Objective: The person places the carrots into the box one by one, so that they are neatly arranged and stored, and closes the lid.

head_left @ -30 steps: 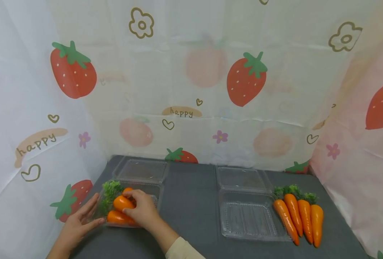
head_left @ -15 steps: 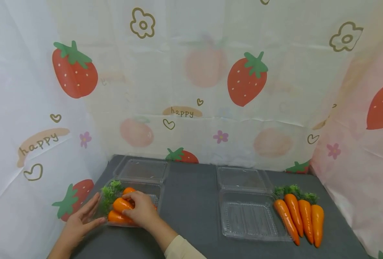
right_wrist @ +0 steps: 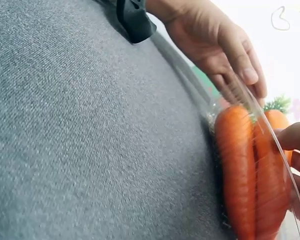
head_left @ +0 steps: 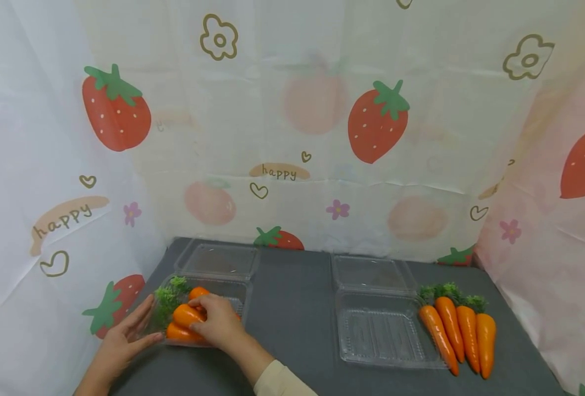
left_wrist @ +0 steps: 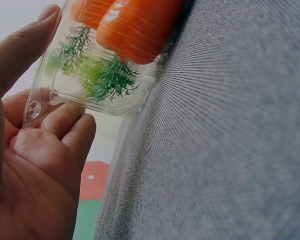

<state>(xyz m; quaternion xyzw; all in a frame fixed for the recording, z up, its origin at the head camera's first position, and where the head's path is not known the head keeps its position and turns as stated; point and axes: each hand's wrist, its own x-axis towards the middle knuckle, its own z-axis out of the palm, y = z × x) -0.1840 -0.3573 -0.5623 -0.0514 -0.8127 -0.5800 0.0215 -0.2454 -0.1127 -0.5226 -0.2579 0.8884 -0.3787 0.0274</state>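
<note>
Our right hand (head_left: 223, 325) pinches one carrot (head_left: 186, 315) in the clear box (head_left: 230, 287), other carrots (head_left: 177, 332) lying both sides of its fingers; our left hand (head_left: 117, 346), fingers spread, touches the box.

Orange carrots (head_left: 187, 315) with green tops (head_left: 170, 295), grey table (head_left: 292, 319), strawberry-patterned curtain (head_left: 272, 110), sleeve (head_left: 280, 379) seemingly cream

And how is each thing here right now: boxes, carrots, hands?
Left clear plastic clamshell: open
Right clear plastic clamshell: open
Boxed carrots: at least three, inside the left clamshell
Loose carrots: four, lying side by side
Left hand: touching the left clamshell's end
Right hand: gripping one boxed carrot
</note>
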